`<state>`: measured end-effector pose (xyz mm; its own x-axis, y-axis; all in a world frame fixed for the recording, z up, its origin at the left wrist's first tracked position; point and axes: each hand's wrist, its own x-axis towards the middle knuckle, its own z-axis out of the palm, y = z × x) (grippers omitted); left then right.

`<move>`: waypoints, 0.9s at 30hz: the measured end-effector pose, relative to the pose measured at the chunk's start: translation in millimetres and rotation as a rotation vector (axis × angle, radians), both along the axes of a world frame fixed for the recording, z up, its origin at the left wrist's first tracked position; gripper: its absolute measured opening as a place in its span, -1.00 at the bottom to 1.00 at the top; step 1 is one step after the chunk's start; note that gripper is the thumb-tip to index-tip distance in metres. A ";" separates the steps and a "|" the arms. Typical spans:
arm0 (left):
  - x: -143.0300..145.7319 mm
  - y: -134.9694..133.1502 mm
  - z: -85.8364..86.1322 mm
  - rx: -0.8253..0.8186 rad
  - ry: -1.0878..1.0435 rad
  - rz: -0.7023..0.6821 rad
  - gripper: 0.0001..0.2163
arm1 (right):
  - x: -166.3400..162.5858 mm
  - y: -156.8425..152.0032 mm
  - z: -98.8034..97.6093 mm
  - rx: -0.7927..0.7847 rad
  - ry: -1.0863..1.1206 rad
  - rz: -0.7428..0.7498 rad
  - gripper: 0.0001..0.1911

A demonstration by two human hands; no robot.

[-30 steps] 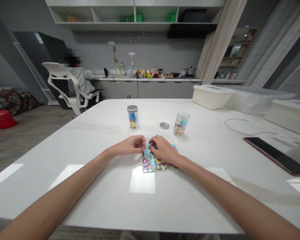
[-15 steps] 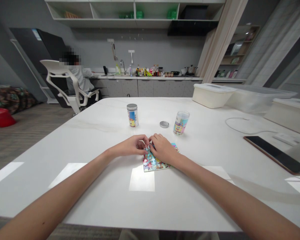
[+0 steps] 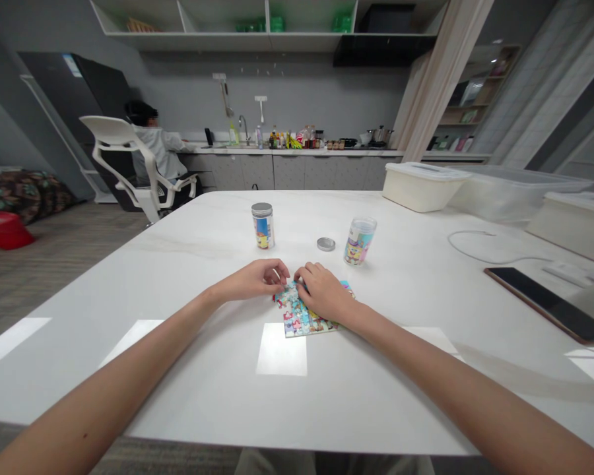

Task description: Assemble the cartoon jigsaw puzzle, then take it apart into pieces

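Note:
A colourful jigsaw puzzle lies flat on the white table, its right part covered by my right hand. That hand's fingers are bent over the puzzle's top edge and its thumb presses on the pieces. My left hand is at the upper left corner, thumb and fingers curled around a few joined puzzle pieces. These pieces stick out left past the puzzle's side edge. Its fingertips partly hide what they grip.
Beyond the hands stand a lidded picture jar and an open clear jar, with a metal lid between them. A phone, a cable and a white box lie right. A person sits at the back left.
My left hand has shifted a little left and up, and a few joined pieces now jut out from the puzzle's left side. My right hand stays in place.

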<state>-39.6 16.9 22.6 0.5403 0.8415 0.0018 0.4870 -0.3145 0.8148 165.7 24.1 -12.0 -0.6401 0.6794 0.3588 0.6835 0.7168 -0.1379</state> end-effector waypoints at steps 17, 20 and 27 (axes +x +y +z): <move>-7.8 0.2 8.0 0.161 0.204 0.021 -0.73 | 5.2 -4.1 7.1 -0.143 0.196 0.163 -0.84; -1.3 -3.4 6.2 0.202 0.244 -0.075 -0.75 | 4.7 -1.7 6.4 -0.200 0.231 0.171 -0.88; 5.6 -7.8 4.8 0.225 0.294 -0.127 -0.76 | 8.0 6.6 5.6 -0.348 0.261 0.251 -0.81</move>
